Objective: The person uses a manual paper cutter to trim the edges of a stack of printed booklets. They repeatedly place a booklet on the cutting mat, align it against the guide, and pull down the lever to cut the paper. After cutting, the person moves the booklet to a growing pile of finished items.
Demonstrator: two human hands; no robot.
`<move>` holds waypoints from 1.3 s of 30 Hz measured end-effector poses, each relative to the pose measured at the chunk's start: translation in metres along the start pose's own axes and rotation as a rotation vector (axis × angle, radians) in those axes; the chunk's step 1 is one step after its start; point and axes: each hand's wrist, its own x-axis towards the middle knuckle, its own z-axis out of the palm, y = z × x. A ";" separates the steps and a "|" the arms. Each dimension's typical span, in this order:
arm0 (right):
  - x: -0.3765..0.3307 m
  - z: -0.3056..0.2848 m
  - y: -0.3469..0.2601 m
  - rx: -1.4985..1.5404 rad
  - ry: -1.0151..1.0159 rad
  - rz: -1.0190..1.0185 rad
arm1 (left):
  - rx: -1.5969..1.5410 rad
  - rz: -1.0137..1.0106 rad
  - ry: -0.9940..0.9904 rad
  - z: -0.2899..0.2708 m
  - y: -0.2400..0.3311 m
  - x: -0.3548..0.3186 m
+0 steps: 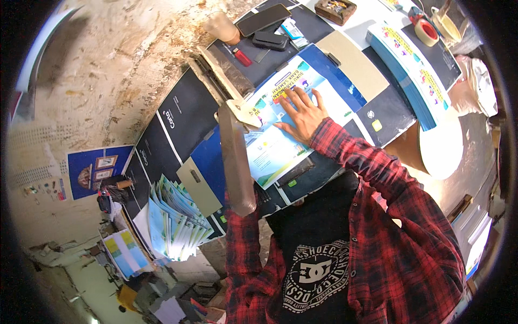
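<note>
My right hand (306, 114) lies with fingers spread on a printed booklet or sheet (280, 154) in white, blue and green, holding it against the table. The sheet's left edge runs under the head of a beige metal bench device (245, 112), which looks like a stapler. A long, worn brown lever bar (236, 162) reaches from that device toward me. My left sleeve (243, 232) comes up to the bar's near end; the bar hides my left hand, so its fingers do not show. Under the sheet is a blue board (345, 89).
A fanned pile of printed booklets (175, 218) lies left; a tall stack of printed sheets (413, 75) stands right. At the back are a phone (263, 20), a dark case (270, 40), a red lighter (242, 56), a cup (222, 28) and a small box (335, 9). Tape rolls (426, 32) sit far right.
</note>
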 end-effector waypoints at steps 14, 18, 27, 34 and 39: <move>-0.013 -0.050 0.034 0.136 0.007 0.165 | -0.025 -0.135 0.203 -0.008 -0.002 -0.014; 0.000 -0.060 0.061 0.222 0.050 0.437 | -0.005 -0.104 0.279 0.004 0.000 -0.027; 0.003 -0.062 0.086 0.962 -0.279 0.751 | -0.061 0.050 -0.061 0.006 -0.011 -0.008; 0.012 -0.060 0.105 0.756 -0.370 0.614 | -0.111 -0.051 -0.013 -0.023 -0.029 0.012; 0.022 -0.054 0.095 0.249 -0.114 0.534 | -0.036 -0.079 0.089 -0.033 -0.033 0.036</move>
